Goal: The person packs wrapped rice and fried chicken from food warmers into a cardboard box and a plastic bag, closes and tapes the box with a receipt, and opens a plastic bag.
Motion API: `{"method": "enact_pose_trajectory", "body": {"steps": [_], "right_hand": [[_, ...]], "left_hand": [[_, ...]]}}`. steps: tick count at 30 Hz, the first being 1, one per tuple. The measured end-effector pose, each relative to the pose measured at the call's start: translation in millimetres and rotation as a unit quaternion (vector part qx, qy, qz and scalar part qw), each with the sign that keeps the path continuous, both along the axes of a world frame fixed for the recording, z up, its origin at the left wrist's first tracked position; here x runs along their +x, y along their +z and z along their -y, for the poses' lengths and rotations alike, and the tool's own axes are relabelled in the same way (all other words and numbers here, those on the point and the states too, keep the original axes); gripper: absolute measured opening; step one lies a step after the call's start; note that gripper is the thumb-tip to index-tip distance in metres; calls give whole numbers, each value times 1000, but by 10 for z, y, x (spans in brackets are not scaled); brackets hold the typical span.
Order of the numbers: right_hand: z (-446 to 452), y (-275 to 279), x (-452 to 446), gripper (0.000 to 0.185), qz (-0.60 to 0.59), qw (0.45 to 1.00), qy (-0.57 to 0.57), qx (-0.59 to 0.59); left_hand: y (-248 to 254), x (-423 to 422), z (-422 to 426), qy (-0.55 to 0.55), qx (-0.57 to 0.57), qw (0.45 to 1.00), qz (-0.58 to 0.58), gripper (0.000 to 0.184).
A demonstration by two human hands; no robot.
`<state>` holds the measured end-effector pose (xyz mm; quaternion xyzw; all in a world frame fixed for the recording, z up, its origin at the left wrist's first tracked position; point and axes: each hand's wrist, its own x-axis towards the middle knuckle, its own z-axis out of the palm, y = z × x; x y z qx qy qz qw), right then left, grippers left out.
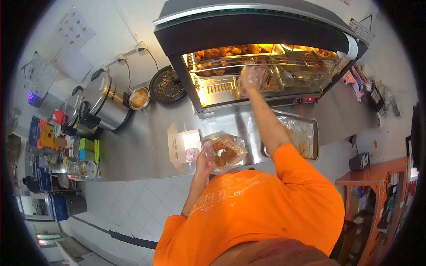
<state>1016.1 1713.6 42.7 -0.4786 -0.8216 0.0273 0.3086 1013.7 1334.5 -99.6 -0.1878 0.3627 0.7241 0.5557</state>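
My left hand [204, 163] grips the side of a clear plastic bag [239, 150], which has pieces of fried chicken [225, 156] inside. Beside it stands an open paper box [175, 148] with a printed pink-and-white mark near its front. Wearing a thin clear glove, my right hand [252, 76] reaches through the front of a lit food warmer [248, 33]. It is near the clear-sided trays, below the upper shelf of fried chicken [239, 51]. Its fingers blur into the trays and glare, so whether they hold anything is unclear.
A metal tray [313, 137] with crumbs lies under my right forearm. Left of the warmer are a black pan [166, 86] of crumbs, a bowl [140, 98] and a large steel cooker [104, 102]. An orange shelf unit [372, 175] stands at the right.
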Motion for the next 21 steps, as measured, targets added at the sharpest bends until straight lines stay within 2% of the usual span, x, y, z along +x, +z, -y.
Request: {"method": "enact_pose_trajectory", "body": {"steps": [3,6,9,13,14,16,21], "right_hand": [[242,-338,14,50,-69,987,28,142],[116,-377,157,48,10,989,42,144],[-206,-421,118,40,16,991,52,126],[-494,-422,3,40,-150,982,27,-114],[-419,-402,33,44,-163,985,5,-56],[-422,-342,-27,44,-182,983,-34,-11],[-521,-241,-303,43,-139,986,-88,-24]], "left_hand": [[29,-30,15,-23,4,1000,19,24],[136,11,-55,-13,-37,999,-1,19],[189,10,-112,-26,-35,999,-5,18],[277,108,-197,-18,-59,998,-27,18],[270,120,-134,-48,-9,999,-8,17],[160,126,-145,-45,5,999,5,17],[105,168,-134,-37,-5,999,11,21]]}}
